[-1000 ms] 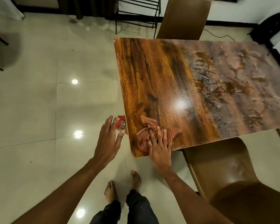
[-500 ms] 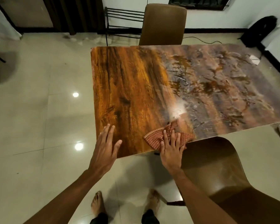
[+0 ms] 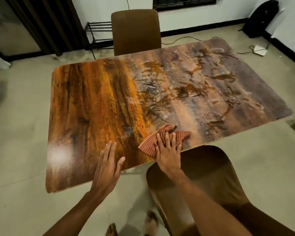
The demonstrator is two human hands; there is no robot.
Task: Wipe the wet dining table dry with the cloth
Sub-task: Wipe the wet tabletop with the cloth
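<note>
Since a second ago the cloth (image 3: 183, 135) has slid along the near edge of the worktop (image 3: 92, 108), from the left corner to about the middle, and the left hand (image 3: 107, 165) has come from beside that corner onto the wood. Now the right hand (image 3: 168, 148) lies on the red checked cloth with fingers spread and straight, pressing it down; the fabric bunches up past the fingertips and fans out on both sides. The left hand rests flat on bare wood just left of the cloth, fingers together, thumb apart, holding nothing. The cloth sits where the glossy orange-brown left half meets the dull, streaked, wet-looking right half. A brown far chair (image 3: 135, 31) stands at the far side; the near chair (image 3: 206, 176) is just beside the near edge, under the right forearm. Bare feet (image 3: 151, 220) show on the tiled floor (image 3: 24, 150)
</note>
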